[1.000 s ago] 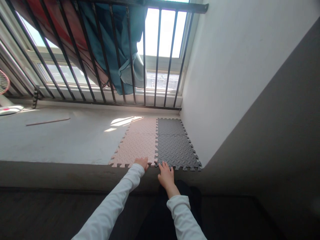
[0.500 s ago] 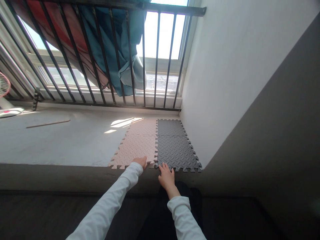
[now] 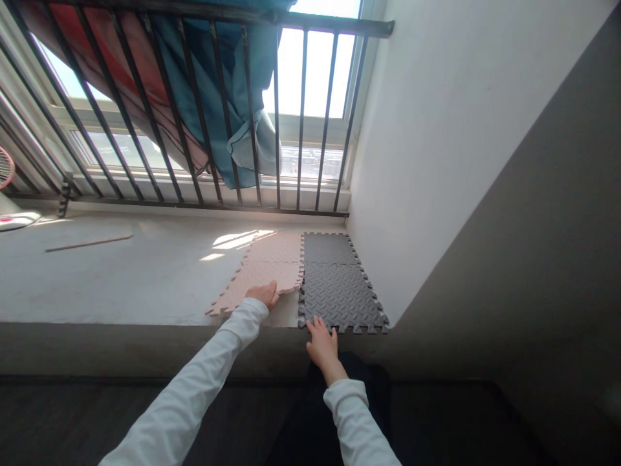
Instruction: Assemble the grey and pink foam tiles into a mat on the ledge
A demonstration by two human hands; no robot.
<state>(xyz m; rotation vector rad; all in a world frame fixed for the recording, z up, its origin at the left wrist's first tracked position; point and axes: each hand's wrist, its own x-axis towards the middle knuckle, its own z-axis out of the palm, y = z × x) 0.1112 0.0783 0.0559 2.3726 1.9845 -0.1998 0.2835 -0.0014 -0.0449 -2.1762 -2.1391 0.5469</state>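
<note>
My left hand (image 3: 264,294) is closed on the near edge of the front pink foam mat tile (image 3: 257,275), whose front right part is lifted and bent up off the ledge. A strip of bare ledge shows under it. My right hand (image 3: 322,341) has its fingers apart, with the fingertips at the front left corner of the near dark grey foam tile (image 3: 339,294), which lies flat. Behind these, a second pink tile (image 3: 276,246) and a second grey tile (image 3: 327,247) lie flat against them, with jigsaw edges meeting.
The pale window ledge (image 3: 160,285) carries a thin stick (image 3: 90,243) and a fan base (image 3: 19,221) at the left. A black railing (image 3: 223,207) stands behind, with red and blue cloth (image 3: 247,129) beyond its bars. A white wall (image 3: 417,162) borders the right.
My left hand has moved up and away from the ledge's front edge, raising the near pink tile's front right part with it. My right hand has stayed by the grey tile.
</note>
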